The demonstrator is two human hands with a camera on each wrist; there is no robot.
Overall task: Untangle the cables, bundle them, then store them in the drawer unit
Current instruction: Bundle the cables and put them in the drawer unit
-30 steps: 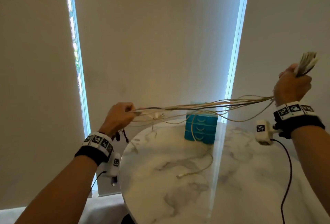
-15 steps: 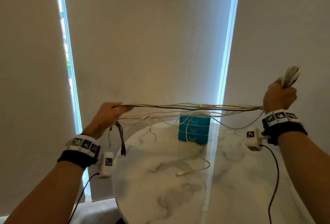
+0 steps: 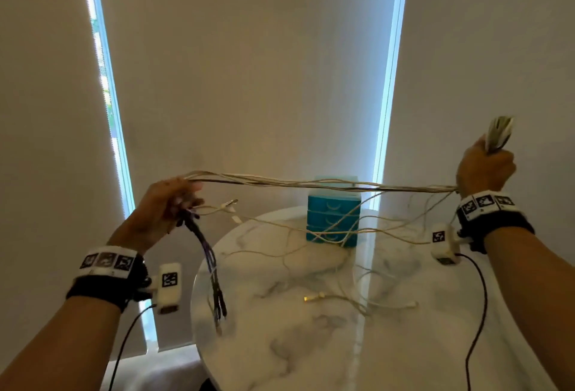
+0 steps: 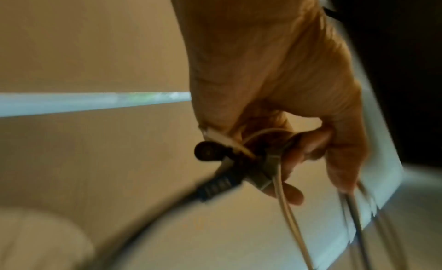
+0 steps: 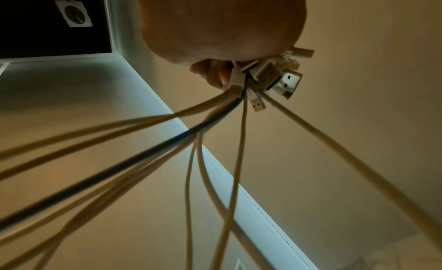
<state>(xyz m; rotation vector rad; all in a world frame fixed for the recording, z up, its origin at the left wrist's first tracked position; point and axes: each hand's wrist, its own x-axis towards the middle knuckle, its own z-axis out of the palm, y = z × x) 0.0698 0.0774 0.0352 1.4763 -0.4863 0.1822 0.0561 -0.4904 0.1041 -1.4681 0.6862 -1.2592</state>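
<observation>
Cables (image 3: pixel 311 183) stretch between left hand (image 3: pixel 161 213) and right hand (image 3: pixel 485 169).

the room is dim and warm brown. bright blue-white light comes in through two thin gaps (image 3: pixel 390 79) between the blinds (image 3: pixel 249 63). one gap throws a shiny stripe on the counter (image 3: pixel 362 312). the head view bends at its edges. the left wrist view is very blurry, and its dark plug (image 4: pixel 216 185) is smeared. in the right wrist view the cables (image 5: pixel 95 179) near the camera are fuzzy.
</observation>
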